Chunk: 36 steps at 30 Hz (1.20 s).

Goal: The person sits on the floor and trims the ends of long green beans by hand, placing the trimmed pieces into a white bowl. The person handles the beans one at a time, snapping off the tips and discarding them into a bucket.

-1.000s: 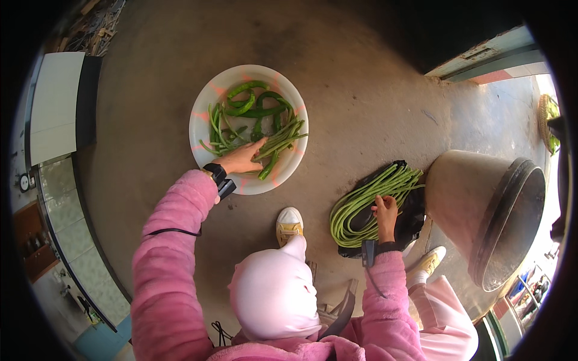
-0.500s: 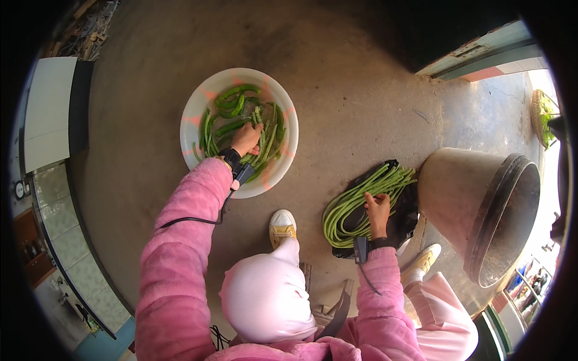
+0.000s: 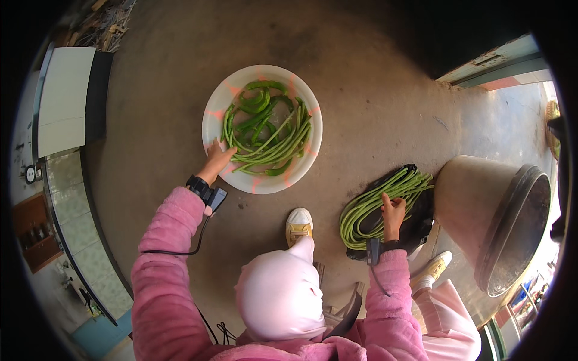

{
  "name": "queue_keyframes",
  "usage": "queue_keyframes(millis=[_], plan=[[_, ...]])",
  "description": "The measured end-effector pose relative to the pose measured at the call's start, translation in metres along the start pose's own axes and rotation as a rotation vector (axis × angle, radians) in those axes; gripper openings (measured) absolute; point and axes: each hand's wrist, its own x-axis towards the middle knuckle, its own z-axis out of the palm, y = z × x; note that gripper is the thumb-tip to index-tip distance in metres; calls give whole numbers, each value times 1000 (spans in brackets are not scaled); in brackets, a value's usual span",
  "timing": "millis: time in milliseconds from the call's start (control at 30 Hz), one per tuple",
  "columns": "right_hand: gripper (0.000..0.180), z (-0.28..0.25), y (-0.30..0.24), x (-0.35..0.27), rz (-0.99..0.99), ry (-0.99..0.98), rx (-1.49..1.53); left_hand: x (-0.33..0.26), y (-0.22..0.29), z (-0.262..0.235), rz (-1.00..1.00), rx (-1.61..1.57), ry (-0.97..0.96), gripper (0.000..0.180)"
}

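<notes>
My left hand (image 3: 218, 159) is at the near left rim of a white basin (image 3: 215, 117) with orange patterning, thumb over the inside and fingers along the outer edge. In the basin lie long beans (image 3: 283, 152), curved around the near and right sides, with darker, thicker green peppers (image 3: 257, 102) toward the far side; it seems to hold water. My right hand (image 3: 393, 215), its fingers loosely bent and apart, hovers over or touches a looped bundle of long beans (image 3: 356, 219). That bundle rests on a black plastic bag (image 3: 421, 225) on the floor.
A large pale bucket (image 3: 472, 204) with a dark rim lies tipped beside the bag. My shoes (image 3: 299, 224) are on the concrete floor (image 3: 162, 150) between basin and bucket. A white cabinet (image 3: 66, 99) stands left, a door frame (image 3: 494, 60) far right.
My left hand has come out from among the vegetables to the basin's near left rim. The beans there now lie more gathered in a curve. My right hand stays over the bundle.
</notes>
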Motion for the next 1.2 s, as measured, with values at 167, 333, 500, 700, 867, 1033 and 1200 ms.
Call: queue_keyframes(millis=[167, 333, 500, 700, 867, 1033, 1200], plan=[[42, 1, 9, 1, -18, 66, -81, 46, 11, 41, 147, 51, -169, 91], [40, -6, 2, -4, 18, 9, -8, 62, 11, 42, 186, 444, -173, 81], [37, -8, -14, -6, 86, -45, 13, 41, 29, 13, 304, 425, -25, 67], [34, -31, -22, -39, 180, -140, 455, -10, 100, -9, 552, 123, 1, 48], [28, -60, -39, -68, 125, -395, 606, -85, 176, -28, 730, -49, -134, 41], [26, -100, -68, -106, -275, -613, 293, -194, 248, -37, 878, -38, -404, 39], [23, -156, -111, -156, -545, -639, 186, -301, 279, -3, 953, 202, -747, 48]])
